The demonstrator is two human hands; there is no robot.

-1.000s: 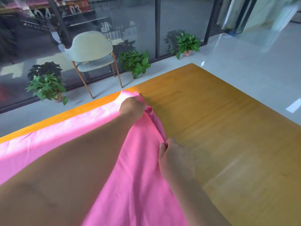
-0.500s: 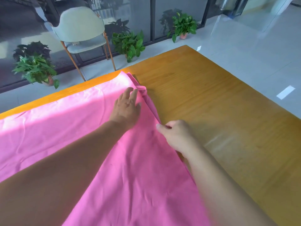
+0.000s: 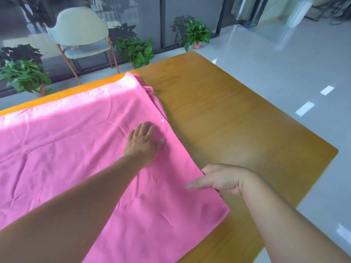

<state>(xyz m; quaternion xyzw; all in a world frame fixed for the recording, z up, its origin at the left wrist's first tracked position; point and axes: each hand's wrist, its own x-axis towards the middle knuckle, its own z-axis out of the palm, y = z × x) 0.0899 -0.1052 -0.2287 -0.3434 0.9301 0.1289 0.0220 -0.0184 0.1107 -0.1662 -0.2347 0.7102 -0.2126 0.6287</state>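
- Pink cloth (image 3: 72,152): thin, soft and probably light. It lies spread on the wooden table (image 3: 237,118), under the left fingers and left of the right ones, lightly creased.
- Left hand (image 3: 144,145): palm down on the cloth, fingers straight and slightly spread, pressing it flat. A small white button (image 3: 163,120) sits just beyond the fingertips.
- Right hand (image 3: 224,179): at the cloth's right hem, thumb stretched over the top, other fingers curled at the edge. It looks like a pinch on the hem, but the underside is hidden.
- Handling: limp, so it will drape and wrinkle, and likely slide on smooth wood. Take it by the hem or corners, not mid-panel.
- Room: bare wood right of the right fingers. The bunched corner (image 3: 151,91) lies well beyond the left fingertips, near the table's far edge.
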